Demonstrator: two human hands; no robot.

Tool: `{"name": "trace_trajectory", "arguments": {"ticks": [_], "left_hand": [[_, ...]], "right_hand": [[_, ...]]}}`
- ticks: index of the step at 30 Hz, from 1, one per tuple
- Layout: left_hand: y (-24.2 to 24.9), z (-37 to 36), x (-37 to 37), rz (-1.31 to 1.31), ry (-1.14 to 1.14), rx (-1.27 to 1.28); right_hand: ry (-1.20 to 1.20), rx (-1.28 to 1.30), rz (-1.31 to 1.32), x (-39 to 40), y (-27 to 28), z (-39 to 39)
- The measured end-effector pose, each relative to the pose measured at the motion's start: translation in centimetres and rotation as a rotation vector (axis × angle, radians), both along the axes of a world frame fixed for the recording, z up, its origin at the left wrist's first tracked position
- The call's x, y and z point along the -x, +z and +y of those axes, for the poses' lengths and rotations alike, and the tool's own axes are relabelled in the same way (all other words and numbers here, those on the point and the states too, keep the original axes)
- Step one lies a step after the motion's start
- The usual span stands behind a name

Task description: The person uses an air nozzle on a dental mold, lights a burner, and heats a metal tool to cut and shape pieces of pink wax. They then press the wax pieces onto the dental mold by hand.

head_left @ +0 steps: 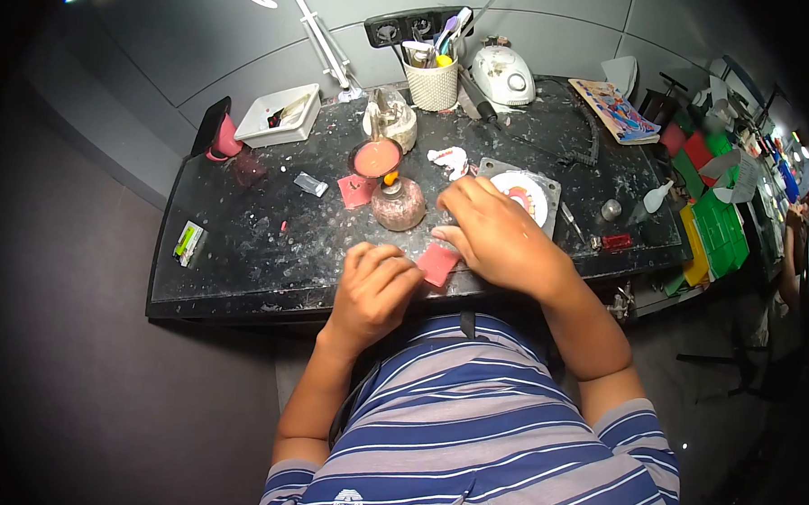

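Observation:
A square of pink wax sheet (438, 265) is at the desk's front edge, between my two hands. My left hand (373, 287) has its fingers curled and pinches the sheet's left edge. Over the sheet's upper right corner is my right hand (500, 234), fingers bent, with a gap between thumb and forefinger and nothing visible between them. Just beyond my hands stands a round glass spirit burner (398, 207) with an orange flame. Above the flame sits a small pan (376, 158) of pink material. A white round plate (535, 188) carrying a pink-and-white dental piece is partly hidden behind my right hand.
Another pink wax piece (357, 192) lies left of the burner. Behind are a white tray (279, 116), a pen cup (430, 84), a white machine (504, 74) and a magazine (615, 111). A knife-like tool (573, 222) and red block (616, 242) lie right.

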State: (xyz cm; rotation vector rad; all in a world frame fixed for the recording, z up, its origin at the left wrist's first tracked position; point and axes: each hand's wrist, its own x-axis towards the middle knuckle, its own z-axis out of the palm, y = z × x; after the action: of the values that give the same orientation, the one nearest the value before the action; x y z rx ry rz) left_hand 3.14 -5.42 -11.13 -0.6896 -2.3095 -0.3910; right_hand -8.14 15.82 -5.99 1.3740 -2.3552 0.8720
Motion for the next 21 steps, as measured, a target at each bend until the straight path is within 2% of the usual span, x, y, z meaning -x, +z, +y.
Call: {"name": "trace_trajectory", "arguments": {"ticks": [2,4,8,12,21], "left_hand": [[-0.3,0.6,-0.3,-0.017,-0.019,0.000],[-0.7,0.9,-0.6,-0.110,-0.089,-0.005],[-1.2,1.4,-1.1,-0.165,-0.120,-0.060],[-1.6,1.6,-1.4,-0.213,-0.107,-0.105],[-1.8,1.5,-1.2,-0.234,-0.113,-0.202]], "right_hand": [[0.011,-0.017,-0.019,-1.4,0.3,1.3],[0.184,-0.091,-0.067,-2.7,-0.3,2.5],[0.248,-0.174,-0.097,-5.3,-3.3,3.3],[0.197,-0.092,-0.031,-5.9,-5.5,3.2],[0.139,-0.003,0.061,-5.9,-6.2,3.1]]}}
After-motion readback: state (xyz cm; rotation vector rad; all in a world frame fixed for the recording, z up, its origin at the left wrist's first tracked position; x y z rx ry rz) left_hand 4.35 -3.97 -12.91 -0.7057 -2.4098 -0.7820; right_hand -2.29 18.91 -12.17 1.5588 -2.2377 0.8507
